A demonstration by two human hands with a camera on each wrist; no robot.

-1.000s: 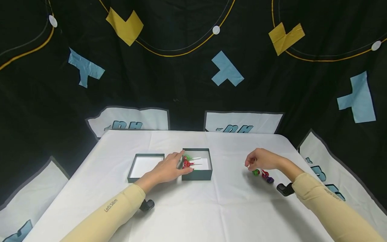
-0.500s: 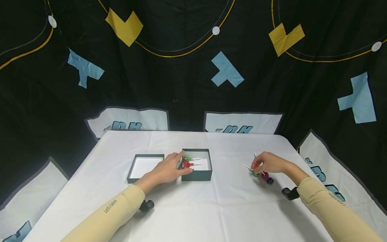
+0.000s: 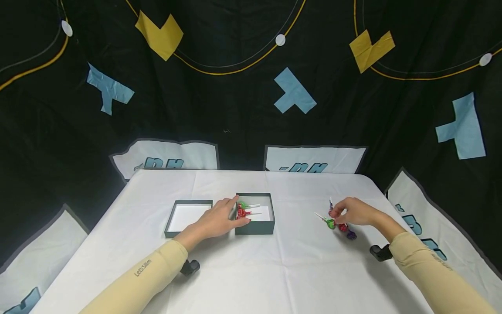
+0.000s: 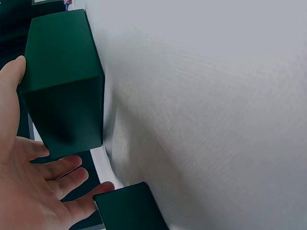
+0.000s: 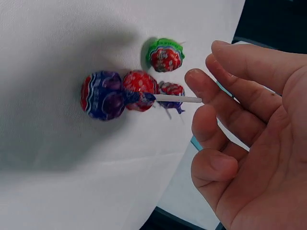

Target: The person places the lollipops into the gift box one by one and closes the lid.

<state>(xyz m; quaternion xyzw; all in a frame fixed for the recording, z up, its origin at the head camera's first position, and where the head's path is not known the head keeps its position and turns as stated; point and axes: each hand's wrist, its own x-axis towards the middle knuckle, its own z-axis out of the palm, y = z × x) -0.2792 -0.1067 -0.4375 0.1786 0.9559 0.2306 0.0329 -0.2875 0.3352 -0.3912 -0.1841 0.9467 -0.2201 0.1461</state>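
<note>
My left hand (image 3: 219,218) spans the left end of a dark green box (image 3: 256,227). Its thumb lies at the near wall and a fingertip at the far left corner. Inside lie green (image 3: 244,204) and red (image 3: 242,213) lollipops, sticks pointing right. My right hand (image 3: 354,211) hovers over loose lollipops, fingers loosely bent, thumb apart from them. A green lollipop (image 5: 165,55), a red one (image 5: 140,90) and a purple one (image 5: 102,95) show beside it. The purple one's stick ends right at the fingertips. Another purple-wrapped lollipop (image 3: 330,206) lies beyond the fingers.
The box's shallow lid (image 3: 189,216), white inside, lies left of the box, behind my left hand. A white cloth (image 3: 274,270) covers the table. Black wrist-camera mounts (image 3: 190,267) hang under both wrists. A black curtain (image 3: 235,117) stands behind.
My right hand has drawn back to the right over the lollipops, uncovering the green one and the one farther back. My left hand stays at the box.
</note>
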